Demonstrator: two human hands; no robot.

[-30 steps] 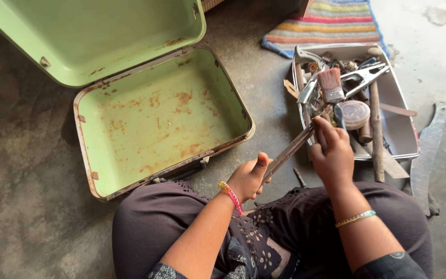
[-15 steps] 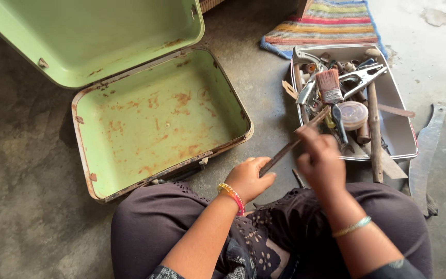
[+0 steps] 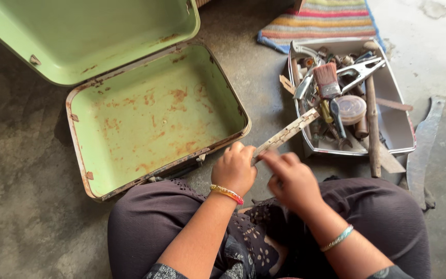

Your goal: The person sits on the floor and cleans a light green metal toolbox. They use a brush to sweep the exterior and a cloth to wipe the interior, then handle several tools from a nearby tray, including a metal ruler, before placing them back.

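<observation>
gripping a long metal hinge strip (image 3: 285, 135), left hand (image 3: 234, 169) fingers pinch it; right hand (image 3: 291, 181) blurred, cannot tell.

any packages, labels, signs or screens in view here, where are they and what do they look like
No signs or screens.
Paintbrush label: pale band across the ferrule of the brush lying in the grey tray, print too small to make out.
Round container: in the same tray, right of the brush, brownish with a clear lid.
</observation>
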